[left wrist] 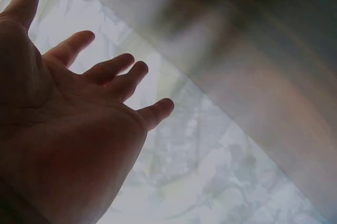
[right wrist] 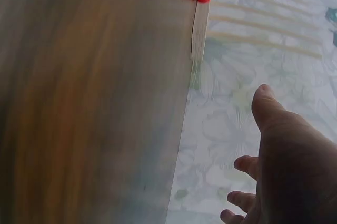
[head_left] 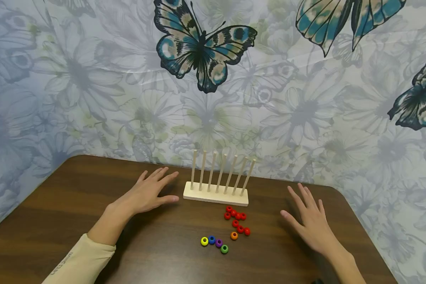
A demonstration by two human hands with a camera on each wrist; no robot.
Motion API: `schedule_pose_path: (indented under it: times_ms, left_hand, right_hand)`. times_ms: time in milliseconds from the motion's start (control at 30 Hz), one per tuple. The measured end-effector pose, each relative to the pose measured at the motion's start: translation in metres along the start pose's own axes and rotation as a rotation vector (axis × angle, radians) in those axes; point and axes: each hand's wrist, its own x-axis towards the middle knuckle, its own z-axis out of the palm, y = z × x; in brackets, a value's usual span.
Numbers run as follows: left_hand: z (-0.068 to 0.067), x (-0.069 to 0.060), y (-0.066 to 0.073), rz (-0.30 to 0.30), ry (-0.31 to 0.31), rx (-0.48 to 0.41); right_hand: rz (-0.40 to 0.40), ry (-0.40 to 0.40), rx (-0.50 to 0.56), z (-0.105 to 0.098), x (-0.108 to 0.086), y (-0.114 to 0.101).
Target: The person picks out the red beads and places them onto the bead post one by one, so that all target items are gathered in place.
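A pale wooden pegboard with several upright pegs stands near the back of the table, its pegs bare. In front of it lie several red beads in a loose cluster. Closer to me are an orange bead, a yellow bead, a blue bead, a purple bead and a green bead. My left hand, fingers spread, is to the left of the board and holds nothing. On the right, my right hand is also spread and holds nothing, apart from the beads.
The brown wooden table has rounded back corners. Behind it hangs a wall covering printed with flowers and butterflies. A small dark object shows at the bottom edge of the head view, near the right forearm.
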Motion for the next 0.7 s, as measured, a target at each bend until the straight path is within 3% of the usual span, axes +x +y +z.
schedule_pose_path:
  times_ms: [367, 700]
  left_hand:
    - [0.013, 0.031, 0.022, 0.035, -0.09, -0.076]
    - [0.02, 0.032, 0.028, 0.092, -0.135, -0.052]
  right_hand:
    - [-0.012, -0.016, 0.136, 0.014, 0.005, -0.031]
    - [-0.05, -0.007, 0.233, 0.028, 0.003, -0.06]
